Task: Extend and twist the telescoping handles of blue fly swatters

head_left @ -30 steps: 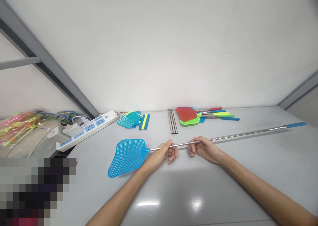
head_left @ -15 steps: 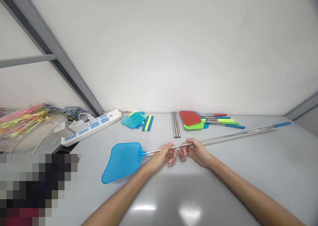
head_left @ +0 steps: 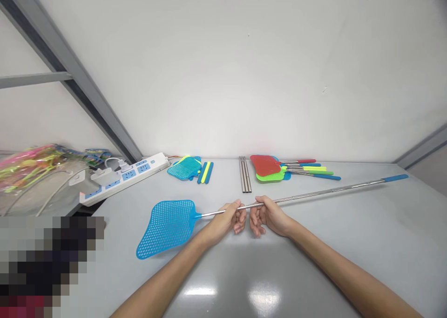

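Note:
A blue fly swatter [head_left: 169,227] with a long, extended metal rod lies across my view, its perforated head at left and its blue handle at far right. My left hand [head_left: 225,221] is closed on the rod near the head, thumb on top. Just to the right, my right hand [head_left: 274,217] grips the same rod between thumb and fingers, its lower fingers loosely curled. Behind the hands are several bare metal tubes [head_left: 245,174]. A pile of folded swatters with a red swatter [head_left: 265,165] on top lies to their right.
Loose swatter heads [head_left: 185,168] and blue and yellow handle sleeves [head_left: 205,172] lie at the back left. A power strip [head_left: 122,178] with plugs stands beside them. Bagged colourful items [head_left: 35,169] sit at far left, above a pixelated patch. A white wall rises behind the table.
My right hand has shifted slightly left along the rod, closer to my left hand, and its lower fingers have loosened. The whole view has moved a little.

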`<control>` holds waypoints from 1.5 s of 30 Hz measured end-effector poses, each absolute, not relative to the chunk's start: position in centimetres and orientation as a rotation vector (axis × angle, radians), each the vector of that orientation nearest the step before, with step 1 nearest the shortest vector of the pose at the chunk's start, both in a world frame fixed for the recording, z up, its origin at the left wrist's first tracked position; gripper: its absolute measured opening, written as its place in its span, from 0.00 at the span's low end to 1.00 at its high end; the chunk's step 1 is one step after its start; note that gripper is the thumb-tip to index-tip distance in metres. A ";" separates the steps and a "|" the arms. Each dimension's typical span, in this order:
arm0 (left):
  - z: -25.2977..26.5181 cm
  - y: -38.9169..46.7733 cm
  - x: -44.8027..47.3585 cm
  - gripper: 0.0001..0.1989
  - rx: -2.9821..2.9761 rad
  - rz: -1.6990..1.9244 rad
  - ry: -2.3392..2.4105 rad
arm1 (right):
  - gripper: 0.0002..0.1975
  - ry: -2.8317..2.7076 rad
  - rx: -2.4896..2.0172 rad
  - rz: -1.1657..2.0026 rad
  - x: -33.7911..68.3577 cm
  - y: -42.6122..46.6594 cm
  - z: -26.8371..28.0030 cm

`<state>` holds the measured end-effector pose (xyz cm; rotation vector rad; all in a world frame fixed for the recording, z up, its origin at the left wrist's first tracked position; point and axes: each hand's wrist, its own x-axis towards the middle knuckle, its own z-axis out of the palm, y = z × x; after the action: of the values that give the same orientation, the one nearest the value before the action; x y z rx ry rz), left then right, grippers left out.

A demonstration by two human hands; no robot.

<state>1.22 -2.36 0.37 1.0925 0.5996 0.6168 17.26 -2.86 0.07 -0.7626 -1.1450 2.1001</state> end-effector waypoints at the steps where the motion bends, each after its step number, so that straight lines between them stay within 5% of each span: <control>1: 0.4 -2.4 1.2 0.22 1.103 0.613 0.603 | 0.27 -1.146 -0.757 2.104 17.2 -2.9 0.1; 12: 0.9 -2.8 1.5 0.22 1.258 0.602 0.679 | 0.29 -1.108 -0.676 2.258 16.6 -3.2 -0.5; 45: 1.2 -2.0 2.0 0.17 0.853 0.992 0.821 | 0.21 -0.987 -0.763 1.918 19.1 -1.8 -0.7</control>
<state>2.05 -2.05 1.19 0.8534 0.8206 0.9920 19.14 -1.82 -0.75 -0.7634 -0.9869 1.9176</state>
